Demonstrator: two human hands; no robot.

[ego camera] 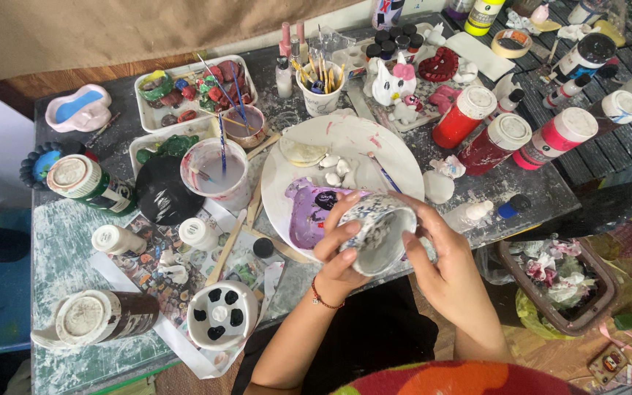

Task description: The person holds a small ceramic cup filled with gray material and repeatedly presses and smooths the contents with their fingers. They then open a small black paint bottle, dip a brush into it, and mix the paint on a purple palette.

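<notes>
Left hand [339, 252] and right hand [444, 263] both cupped tight around patterned pot [374, 230], held tilted just over white plate [345, 146] edge. Risk: wet paint smears under fingertips, or pot slips onto purple paint puddle [309, 212].

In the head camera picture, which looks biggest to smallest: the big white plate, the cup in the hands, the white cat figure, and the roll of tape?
1. White plate, clearly biggest.
2. Cup, held by the left hand and right hand; it is nearer the camera, so it may look larger than it is.
3. Cat figure and roll of tape look about alike.
</notes>
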